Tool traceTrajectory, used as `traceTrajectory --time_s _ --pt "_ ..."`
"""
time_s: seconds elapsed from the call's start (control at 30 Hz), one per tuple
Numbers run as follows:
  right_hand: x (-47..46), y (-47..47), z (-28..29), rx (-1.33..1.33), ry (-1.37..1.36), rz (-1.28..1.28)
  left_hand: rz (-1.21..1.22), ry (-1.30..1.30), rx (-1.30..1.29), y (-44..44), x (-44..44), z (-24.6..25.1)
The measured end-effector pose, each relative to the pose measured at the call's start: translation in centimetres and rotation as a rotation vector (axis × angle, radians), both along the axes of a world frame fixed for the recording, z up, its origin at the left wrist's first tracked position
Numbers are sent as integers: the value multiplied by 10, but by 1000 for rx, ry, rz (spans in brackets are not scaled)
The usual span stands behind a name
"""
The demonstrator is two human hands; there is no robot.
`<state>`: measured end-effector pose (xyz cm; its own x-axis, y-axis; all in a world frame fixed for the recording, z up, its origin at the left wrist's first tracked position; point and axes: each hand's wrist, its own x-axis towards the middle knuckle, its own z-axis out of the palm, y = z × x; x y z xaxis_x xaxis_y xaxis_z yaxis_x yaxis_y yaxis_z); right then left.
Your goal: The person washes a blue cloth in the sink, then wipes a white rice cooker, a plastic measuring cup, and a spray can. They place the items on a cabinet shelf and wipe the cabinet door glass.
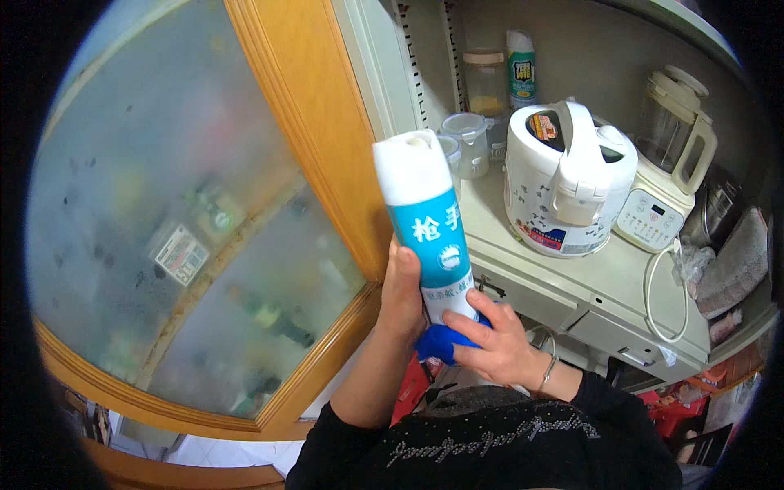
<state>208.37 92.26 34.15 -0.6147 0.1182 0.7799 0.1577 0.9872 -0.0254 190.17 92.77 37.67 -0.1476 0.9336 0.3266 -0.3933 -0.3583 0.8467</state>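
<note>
A white and teal aerosol spray can [432,245] with a white cap is held up before me, slightly tilted, its printed side facing me. My left hand [401,294] grips the can's left side, thumb along its wall. At the lower end, my right hand [499,337] presses a blue cloth [444,344] against the can, two fingertips resting on the white band. The fingers behind the can are hidden. Behind it, a white rice cooker [566,184] sits on the cabinet counter [606,275].
A wood-framed frosted glass door [331,122] stands at the left. Lidded clear containers [468,144], a second spray can [522,70] and a blender [667,153] are on the counter. The blender's white cord [649,306] loops over the front edge, above several drawers [631,346].
</note>
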Motion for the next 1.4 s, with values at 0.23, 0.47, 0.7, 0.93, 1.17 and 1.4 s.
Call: traceTrajectory --time_s 0.23,0.47,0.7,0.93,1.17,1.4 --pt "-31 36 69 -288 392 -117 -276 -375 -48 -20 16 -15" --pt "-51 38 38 -1476 523 381 18 171 79 -23 -6 -33" --pt "-65 33 17 -1270 344 300 -64 122 108 -34 -26 -65" --pt "-74 43 15 -727 -4 266 -183 -112 -78 -75 -40 -71" --pt "-94 35 49 -1282 -25 1066 -209 -279 -91 -133 -28 -58" --pt "-130 -43 34 -1578 -172 1427 149 -326 -183 -211 -4 -108"
